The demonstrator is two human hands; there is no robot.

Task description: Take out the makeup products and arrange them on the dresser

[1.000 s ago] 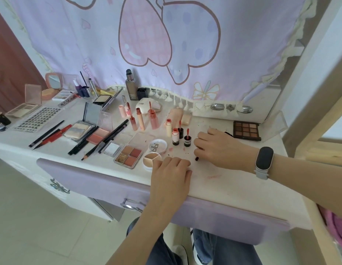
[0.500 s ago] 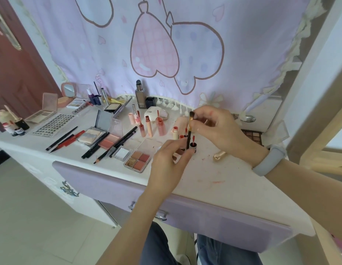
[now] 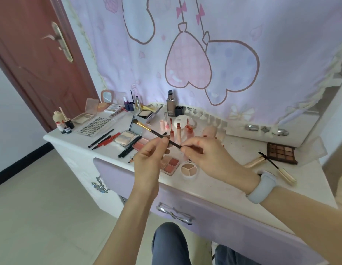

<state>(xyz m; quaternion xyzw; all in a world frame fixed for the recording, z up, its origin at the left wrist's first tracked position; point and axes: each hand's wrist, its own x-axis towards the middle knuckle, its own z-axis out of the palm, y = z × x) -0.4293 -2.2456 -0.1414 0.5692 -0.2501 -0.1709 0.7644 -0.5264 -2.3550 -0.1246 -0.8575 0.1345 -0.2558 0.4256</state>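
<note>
A thin makeup brush [image 3: 147, 128] with a black handle, gold ferrule and dark flat bristles is held in the air above the white dresser [image 3: 220, 180]. My left hand [image 3: 150, 153] pinches the middle of its handle. My right hand [image 3: 204, 155] pinches the handle's end; the bristles point up and left. Below the hands lie a pink blush palette [image 3: 169, 164] and a round three-shade compact [image 3: 189, 169]. Several pink lip glosses [image 3: 178, 131] stand behind the hands.
Pencils and a red pen [image 3: 107, 139] lie left, beside open compacts [image 3: 128, 137]. A brown eyeshadow palette [image 3: 281, 154] and an open gold mascara [image 3: 275, 167] lie right. A foundation bottle [image 3: 170, 104] stands at the curtain. The lilac drawer [image 3: 204, 213] juts toward me. A red door [image 3: 42, 60] stands at left.
Both hands left the small lip gloss bottle and wand and now hold a long makeup brush between them. The view tilted up and left, and a gold mascara has come into sight.
</note>
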